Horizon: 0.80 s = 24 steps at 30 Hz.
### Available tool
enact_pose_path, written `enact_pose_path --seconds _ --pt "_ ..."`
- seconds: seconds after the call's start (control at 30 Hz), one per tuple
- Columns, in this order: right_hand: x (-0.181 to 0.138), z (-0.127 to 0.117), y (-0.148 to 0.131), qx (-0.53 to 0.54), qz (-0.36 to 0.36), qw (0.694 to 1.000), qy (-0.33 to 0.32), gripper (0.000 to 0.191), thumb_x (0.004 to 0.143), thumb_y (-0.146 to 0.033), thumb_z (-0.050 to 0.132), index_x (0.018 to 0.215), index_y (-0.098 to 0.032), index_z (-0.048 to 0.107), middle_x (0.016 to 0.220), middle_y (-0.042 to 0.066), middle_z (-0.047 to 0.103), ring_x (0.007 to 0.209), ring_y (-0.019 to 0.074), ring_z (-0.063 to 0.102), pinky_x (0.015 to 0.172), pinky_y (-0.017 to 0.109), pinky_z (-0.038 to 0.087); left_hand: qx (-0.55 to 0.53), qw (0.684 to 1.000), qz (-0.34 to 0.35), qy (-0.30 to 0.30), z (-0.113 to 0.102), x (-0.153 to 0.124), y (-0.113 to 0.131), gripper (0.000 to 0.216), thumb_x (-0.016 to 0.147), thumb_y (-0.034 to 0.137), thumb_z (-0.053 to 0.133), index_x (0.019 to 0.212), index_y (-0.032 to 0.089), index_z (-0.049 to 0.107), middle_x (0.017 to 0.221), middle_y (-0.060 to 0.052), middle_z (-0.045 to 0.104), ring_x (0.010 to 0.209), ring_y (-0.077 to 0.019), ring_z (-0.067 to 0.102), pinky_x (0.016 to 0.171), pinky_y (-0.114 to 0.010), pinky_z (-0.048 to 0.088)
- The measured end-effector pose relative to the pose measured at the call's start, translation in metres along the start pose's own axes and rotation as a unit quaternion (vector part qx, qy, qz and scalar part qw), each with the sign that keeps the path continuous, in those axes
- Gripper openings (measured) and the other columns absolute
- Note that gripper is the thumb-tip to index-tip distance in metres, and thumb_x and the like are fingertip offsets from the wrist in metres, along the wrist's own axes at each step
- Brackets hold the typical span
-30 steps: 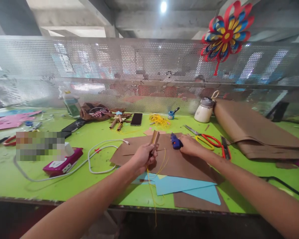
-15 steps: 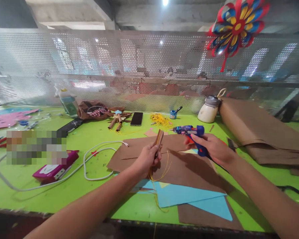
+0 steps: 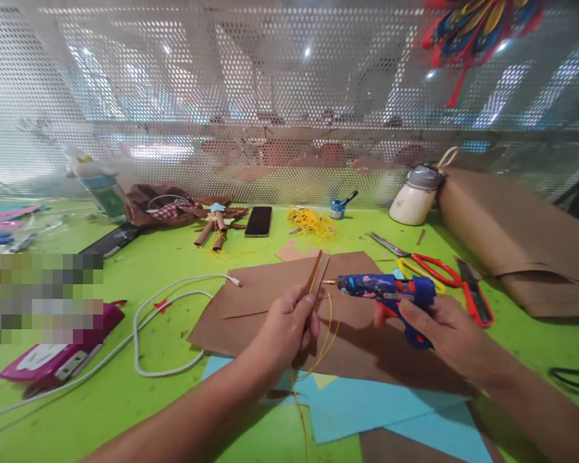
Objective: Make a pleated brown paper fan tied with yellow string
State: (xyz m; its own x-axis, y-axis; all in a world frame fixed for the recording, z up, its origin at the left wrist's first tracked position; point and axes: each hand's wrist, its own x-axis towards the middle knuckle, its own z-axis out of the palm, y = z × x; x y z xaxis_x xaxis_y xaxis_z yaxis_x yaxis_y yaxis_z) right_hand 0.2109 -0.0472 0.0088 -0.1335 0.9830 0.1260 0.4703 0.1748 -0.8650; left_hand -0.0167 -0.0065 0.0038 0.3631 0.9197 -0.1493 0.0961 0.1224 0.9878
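Note:
My left hand point(image 3: 293, 316) is closed around a folded strip of brown paper point(image 3: 317, 273), held upright, with yellow string point(image 3: 329, 328) hanging from it. In my right hand point(image 3: 456, 334) is a blue hot glue gun point(image 3: 388, 289) with an orange trigger. Its nozzle points left and ends right beside the paper strip; whether it touches, I cannot tell. Under both hands lie a brown paper sheet point(image 3: 251, 296) and light blue paper pieces point(image 3: 367, 405).
Scissors point(image 3: 437, 267) and a red utility knife point(image 3: 477, 296) lie to the right. Behind stand a white bottle point(image 3: 409, 199), a blue jar point(image 3: 338, 209), a yellow string heap point(image 3: 311, 222) and a phone point(image 3: 259, 222). A white cable point(image 3: 137, 341) and a purple power bank point(image 3: 67, 350) are left.
The glue gun has moved left and down, bringing its nozzle to the paper strip. My view has tilted down, and the scissors now show beyond my right hand.

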Motion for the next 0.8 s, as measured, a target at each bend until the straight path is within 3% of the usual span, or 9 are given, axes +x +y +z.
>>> enact_pose_path --seconds 0.2,0.37,0.8 --pt "-0.0007 0.0101 -0.0061 -0.017 -0.013 1.000 0.017 0.034 0.084 -0.049 0.048 0.085 -0.023 0.068 0.076 0.004 0.068 0.064 0.0173 0.059 0.050 0.025 0.046 -0.017 1.000 0.007 -0.014 -0.0003 0.0013 -0.0044 0.028 0.084 0.043 0.044 0.071 0.018 0.046 0.044 0.006 0.042 0.036 -0.0069 0.036 0.039 -0.020 0.022" --pt "0.0008 0.0070 -0.0026 -0.033 -0.021 0.999 0.024 0.034 0.084 -0.049 0.046 0.076 -0.024 0.067 0.078 0.004 0.067 0.064 0.0177 0.059 0.056 0.028 0.048 -0.017 1.000 -0.005 -0.020 0.0001 -0.0007 -0.0033 0.034 0.085 0.043 0.045 0.063 0.017 0.045 0.040 0.005 0.038 0.035 -0.0064 0.035 0.040 -0.020 0.022" --pt "0.0004 0.0040 -0.0015 -0.026 -0.023 0.999 0.030 0.036 0.089 -0.046 0.041 0.078 -0.019 0.062 0.078 0.005 0.065 0.076 0.0177 0.059 0.069 0.027 0.047 -0.018 1.000 -0.003 -0.022 0.0015 -0.0050 0.0025 0.033 0.086 0.039 0.044 0.063 0.016 0.046 0.044 0.004 0.040 0.039 -0.0058 0.033 0.041 -0.019 0.022"
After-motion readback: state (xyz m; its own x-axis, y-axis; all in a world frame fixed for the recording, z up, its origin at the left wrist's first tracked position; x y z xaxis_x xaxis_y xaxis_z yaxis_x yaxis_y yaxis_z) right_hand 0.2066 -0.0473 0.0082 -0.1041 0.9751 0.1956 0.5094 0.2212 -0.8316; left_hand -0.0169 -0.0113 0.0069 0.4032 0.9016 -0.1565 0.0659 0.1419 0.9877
